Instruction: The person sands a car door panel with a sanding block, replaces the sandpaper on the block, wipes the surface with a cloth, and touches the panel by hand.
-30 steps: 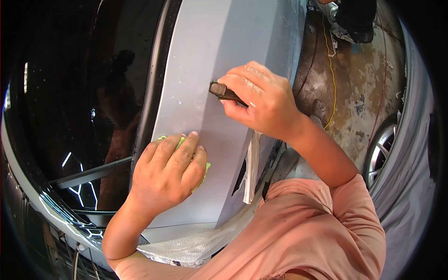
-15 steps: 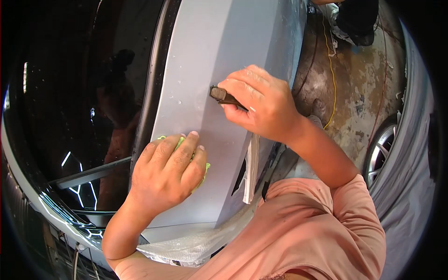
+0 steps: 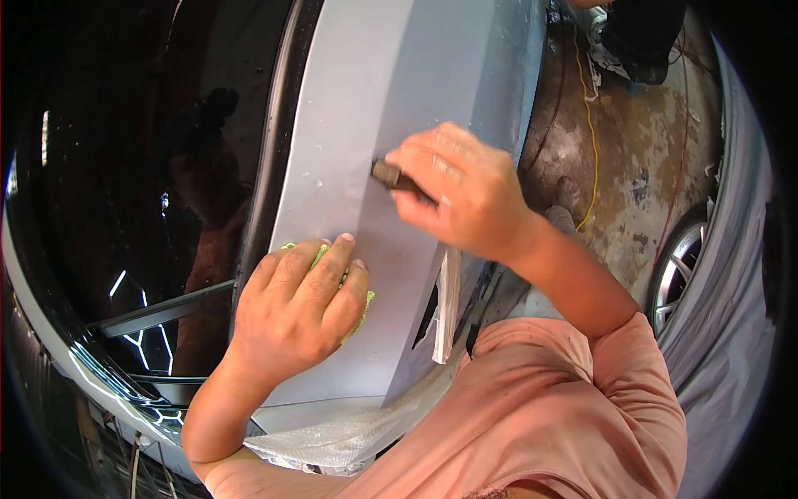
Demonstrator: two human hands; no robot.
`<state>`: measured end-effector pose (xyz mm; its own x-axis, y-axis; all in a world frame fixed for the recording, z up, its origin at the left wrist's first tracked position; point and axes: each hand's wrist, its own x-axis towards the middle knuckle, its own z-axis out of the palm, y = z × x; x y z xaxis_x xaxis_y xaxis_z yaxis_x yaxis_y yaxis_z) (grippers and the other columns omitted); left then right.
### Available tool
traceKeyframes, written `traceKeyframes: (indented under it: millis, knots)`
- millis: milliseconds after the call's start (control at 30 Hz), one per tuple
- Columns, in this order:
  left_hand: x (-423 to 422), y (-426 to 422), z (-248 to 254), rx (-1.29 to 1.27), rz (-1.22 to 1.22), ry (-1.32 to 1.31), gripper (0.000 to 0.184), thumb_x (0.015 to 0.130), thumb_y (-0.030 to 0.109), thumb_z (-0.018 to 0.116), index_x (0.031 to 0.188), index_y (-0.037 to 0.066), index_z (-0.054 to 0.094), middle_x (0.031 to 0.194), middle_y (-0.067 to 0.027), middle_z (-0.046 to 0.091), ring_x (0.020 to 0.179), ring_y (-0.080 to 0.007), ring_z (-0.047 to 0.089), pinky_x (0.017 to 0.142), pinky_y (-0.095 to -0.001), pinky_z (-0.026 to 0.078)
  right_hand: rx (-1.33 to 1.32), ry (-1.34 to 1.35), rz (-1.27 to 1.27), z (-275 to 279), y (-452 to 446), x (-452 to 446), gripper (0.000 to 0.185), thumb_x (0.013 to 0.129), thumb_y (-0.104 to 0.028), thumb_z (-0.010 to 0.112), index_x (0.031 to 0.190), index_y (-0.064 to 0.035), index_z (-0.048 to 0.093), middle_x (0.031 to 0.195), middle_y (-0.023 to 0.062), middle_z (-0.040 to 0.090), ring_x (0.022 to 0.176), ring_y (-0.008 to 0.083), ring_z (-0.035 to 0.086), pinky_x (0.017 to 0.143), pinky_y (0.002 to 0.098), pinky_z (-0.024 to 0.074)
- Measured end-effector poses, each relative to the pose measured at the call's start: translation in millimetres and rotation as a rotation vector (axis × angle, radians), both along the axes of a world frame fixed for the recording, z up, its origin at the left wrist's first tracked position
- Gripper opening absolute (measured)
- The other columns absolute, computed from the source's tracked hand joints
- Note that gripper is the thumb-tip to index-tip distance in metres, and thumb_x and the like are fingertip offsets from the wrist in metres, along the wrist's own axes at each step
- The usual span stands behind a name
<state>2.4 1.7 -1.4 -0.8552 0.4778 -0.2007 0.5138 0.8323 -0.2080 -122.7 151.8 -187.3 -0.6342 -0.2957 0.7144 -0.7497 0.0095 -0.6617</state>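
Under my left hand is a bright green cloth, pressed against the silver car panel; the fingers lie flat on it, slightly apart. My right hand grips a small dark block between thumb and fingers, over the same panel. The block's brownish end points left, and whether it touches the surface cannot be told. Small drops of water dot the panel to the left of the block.
Dark glass borders the panel on the left. A masking strip and plastic sheeting lie near my body. On the floor at right run a yellow cable and a wheel; another person's dark-clad leg stands at top right.
My right hand and the dark block have shifted slightly down towards me. My left hand stays in place on the cloth. The other person's leg has moved slightly to the right.
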Motion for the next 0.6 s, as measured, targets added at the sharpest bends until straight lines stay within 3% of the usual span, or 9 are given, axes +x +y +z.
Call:
traceKeyframes:
  millis: [67, 367, 600]
  knots:
    - [0.4, -0.4, -1.0, 0.009, 0.001, 0.001, 0.034, 0.078, 0.010, 0.078, 0.111, 0.007, 0.067, 0.118, -0.0127, 0.076, 0.099, -0.0298, 0.073, 0.082, -0.0404, 0.058, -0.008, 0.003, 0.055, 1.5, 1.0, 12.1, 0.035, 0.071, -0.013, 0.085, 0.102, -0.0089, 0.070, 0.098, 0.0029, 0.070, 0.087, 0.0236, 0.068, 0.067, 0.0344, 0.0602]
    - [2.4, -1.1, 4.4, 0.023, -0.009, -0.010, 0.039, 0.077, 0.011, 0.081, 0.115, 0.009, 0.070, 0.121, -0.0111, 0.075, 0.102, -0.0292, 0.072, 0.081, -0.0411, 0.057, -0.079, -0.026, -0.124, 9.8, 30.6, 1.3, 0.033, 0.073, -0.004, 0.083, 0.104, -0.0071, 0.072, 0.096, 0.0066, 0.072, 0.083, 0.0280, 0.069, 0.069, 0.0379, 0.0592]
    - [12.7, 1.1, 7.9, 0.154, 0.017, 0.076, 0.051, 0.074, 0.010, 0.084, 0.123, 0.009, 0.070, 0.116, -0.0069, 0.074, 0.106, -0.0286, 0.071, 0.085, -0.0411, 0.056, 0.223, -0.211, -0.024, 5.2, 122.8, 48.5, 0.029, 0.079, -0.003, 0.082, 0.106, -0.0046, 0.073, 0.099, 0.0110, 0.073, 0.090, 0.0330, 0.071, 0.075, 0.0412, 0.0595]
